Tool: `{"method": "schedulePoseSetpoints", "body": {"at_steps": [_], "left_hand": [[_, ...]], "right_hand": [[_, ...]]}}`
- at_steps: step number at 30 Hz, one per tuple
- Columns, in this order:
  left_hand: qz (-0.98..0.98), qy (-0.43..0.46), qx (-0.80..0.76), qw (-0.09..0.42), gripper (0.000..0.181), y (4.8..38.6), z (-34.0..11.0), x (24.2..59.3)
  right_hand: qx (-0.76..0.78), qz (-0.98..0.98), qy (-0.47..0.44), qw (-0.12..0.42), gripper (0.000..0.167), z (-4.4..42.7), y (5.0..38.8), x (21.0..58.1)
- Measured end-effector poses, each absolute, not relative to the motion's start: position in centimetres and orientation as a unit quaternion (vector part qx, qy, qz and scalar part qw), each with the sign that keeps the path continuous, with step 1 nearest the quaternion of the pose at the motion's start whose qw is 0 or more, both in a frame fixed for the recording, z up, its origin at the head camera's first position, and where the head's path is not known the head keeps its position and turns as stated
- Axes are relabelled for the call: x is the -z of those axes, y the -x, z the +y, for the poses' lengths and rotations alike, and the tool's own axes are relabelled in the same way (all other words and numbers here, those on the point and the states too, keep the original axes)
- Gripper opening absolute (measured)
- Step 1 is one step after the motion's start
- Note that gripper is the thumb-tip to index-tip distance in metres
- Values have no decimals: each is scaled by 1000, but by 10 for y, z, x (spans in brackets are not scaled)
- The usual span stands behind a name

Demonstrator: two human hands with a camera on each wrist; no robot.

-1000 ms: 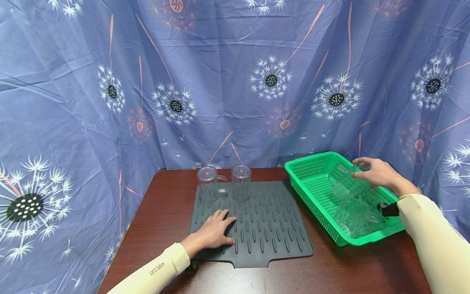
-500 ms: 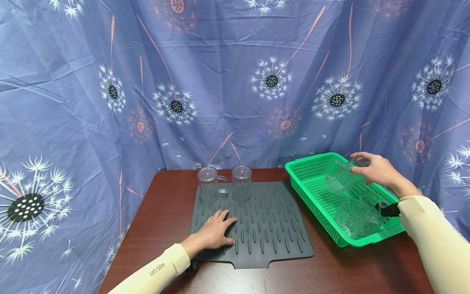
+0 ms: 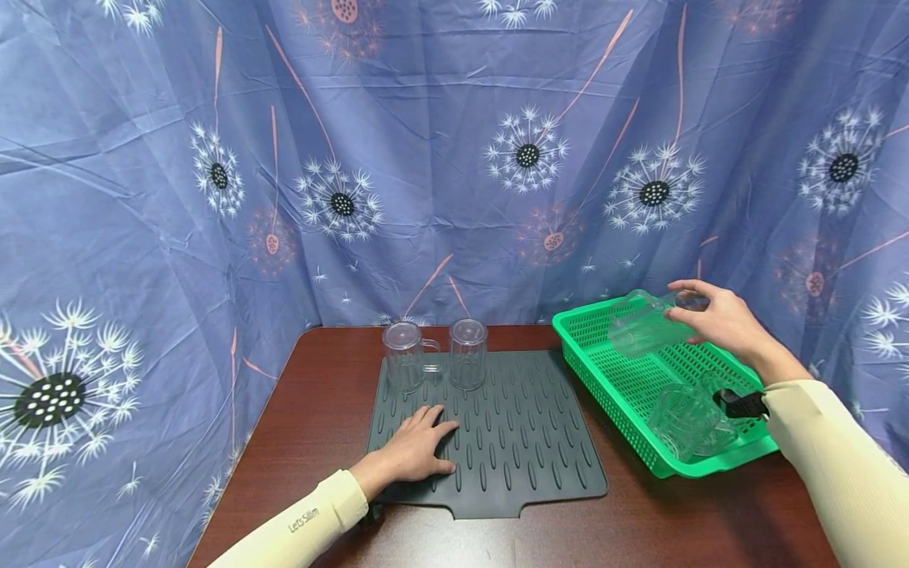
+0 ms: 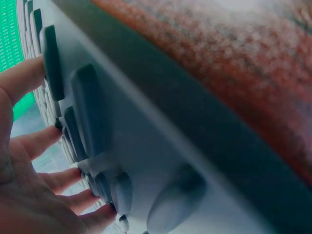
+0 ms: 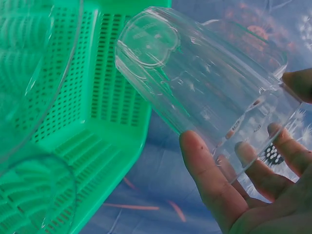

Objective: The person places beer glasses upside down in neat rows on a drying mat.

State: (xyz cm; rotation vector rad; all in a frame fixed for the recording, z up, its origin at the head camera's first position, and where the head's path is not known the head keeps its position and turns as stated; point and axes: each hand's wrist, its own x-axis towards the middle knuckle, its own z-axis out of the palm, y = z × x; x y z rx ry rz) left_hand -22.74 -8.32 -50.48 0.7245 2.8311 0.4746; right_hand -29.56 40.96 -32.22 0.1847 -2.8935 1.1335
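Note:
Above the green basket (image 3: 604,394), my right hand (image 3: 724,319) grips a clear mug (image 3: 642,325) that lies tilted on its side. In the right wrist view the fingers and thumb wrap one end of this mug (image 5: 209,83), and its handle sticks out along the upper side. More clear mugs (image 3: 685,422) lie in the near end of the basket. My left hand (image 3: 417,451) rests on the dark ribbed mat (image 3: 525,426) with its fingers spread; its fingertips touch the mat's ridges in the left wrist view. Two clear mugs, one left (image 3: 403,359) and one right (image 3: 467,355), stand on the mat's back edge.
The brown table (image 3: 312,394) carries the mat and the basket, the basket at the right side. A blue curtain (image 3: 426,158) with dandelion prints hangs just behind the table and along both sides.
My right hand has lifted the mug up and leftward from the other mugs in the basket, turning it closer to level. The left hand stays in the same place on the mat.

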Motion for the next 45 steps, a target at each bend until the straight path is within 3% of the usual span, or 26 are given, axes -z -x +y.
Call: {"method": "schedulePoseSetpoints", "body": {"at_steps": [25,45], "left_hand": [[951,-242,-172,90,71,227,-84,508],[950,-239,-188,70,71,227,-83,507]], "right_hand": [[-468,-874,-116,59,54,356,272,322],[-557,-816,-145,45,44,321,260,345]]}}
